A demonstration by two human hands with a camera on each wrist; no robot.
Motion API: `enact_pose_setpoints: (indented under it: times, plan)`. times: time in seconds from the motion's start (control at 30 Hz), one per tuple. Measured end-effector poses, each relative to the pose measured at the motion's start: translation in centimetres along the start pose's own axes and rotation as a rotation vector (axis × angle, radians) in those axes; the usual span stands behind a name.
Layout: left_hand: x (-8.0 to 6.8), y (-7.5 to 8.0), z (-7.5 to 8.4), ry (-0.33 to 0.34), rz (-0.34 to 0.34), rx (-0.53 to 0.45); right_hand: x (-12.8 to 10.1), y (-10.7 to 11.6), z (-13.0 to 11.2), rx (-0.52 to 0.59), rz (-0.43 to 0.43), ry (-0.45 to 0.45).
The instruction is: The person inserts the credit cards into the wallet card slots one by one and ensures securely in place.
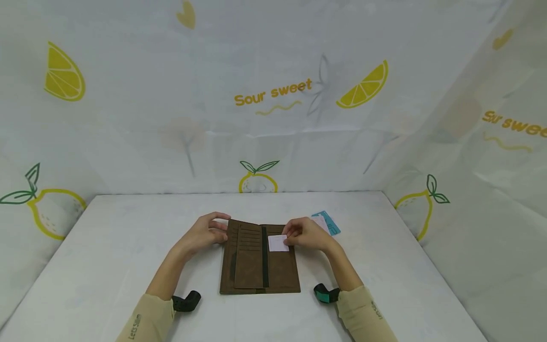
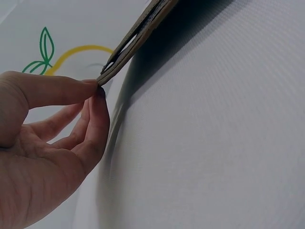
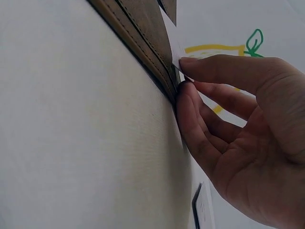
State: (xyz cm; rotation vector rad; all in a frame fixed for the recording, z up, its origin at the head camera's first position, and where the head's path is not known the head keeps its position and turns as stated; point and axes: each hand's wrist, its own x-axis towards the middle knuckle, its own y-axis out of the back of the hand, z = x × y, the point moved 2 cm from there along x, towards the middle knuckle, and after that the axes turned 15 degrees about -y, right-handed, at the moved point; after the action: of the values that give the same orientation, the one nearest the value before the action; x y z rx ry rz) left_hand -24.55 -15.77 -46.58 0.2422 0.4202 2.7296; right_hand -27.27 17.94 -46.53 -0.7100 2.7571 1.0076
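Nearest us, a long brown wallet [image 1: 259, 259] lies open flat on the white table [image 1: 107, 247], its card slots showing. Our left hand [image 1: 204, 233] pinches the wallet's upper left edge. Our right hand [image 1: 308, 234] pinches a white card [image 1: 278, 242] over the wallet's right half. More cards [image 1: 326, 222] lie just beyond the wallet's right corner

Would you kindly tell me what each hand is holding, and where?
Right hand pinches small white card by its right edge; left hand pinches open brown leather wallet's upper-left corner.
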Motion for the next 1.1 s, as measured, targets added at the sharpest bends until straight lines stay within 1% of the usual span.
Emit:
enact_pose_setpoints:
  times: [0.17,0.47,0.63,0.87,0.97,1.1]
  plan:
    - [0.06,-0.05,-0.12,0.024,0.009,-0.002,-0.05,-0.02,0.03,-0.009,-0.011,0.009]
    - [-0.21,0.17,-0.24,0.018,0.007,0.022,-0.34,-0.25,-0.29,-0.009,-0.072,0.004]
    - [-0.09,0.27,-0.23,0.022,0.008,0.024,-0.42,-0.13,-0.40,-0.031,-0.072,0.006]
    - [0.12,0.12,-0.22,0.009,-0.006,0.032,-0.59,0.03,-0.34,-0.058,-0.082,0.021]
    - [0.17,0.02,-0.29,0.020,0.000,0.023,-0.59,0.04,-0.28,-0.070,-0.087,0.025]
    - [0.17,0.02,-0.33,0.022,0.001,0.022,-0.48,0.14,-0.26,-0.095,-0.063,0.028]
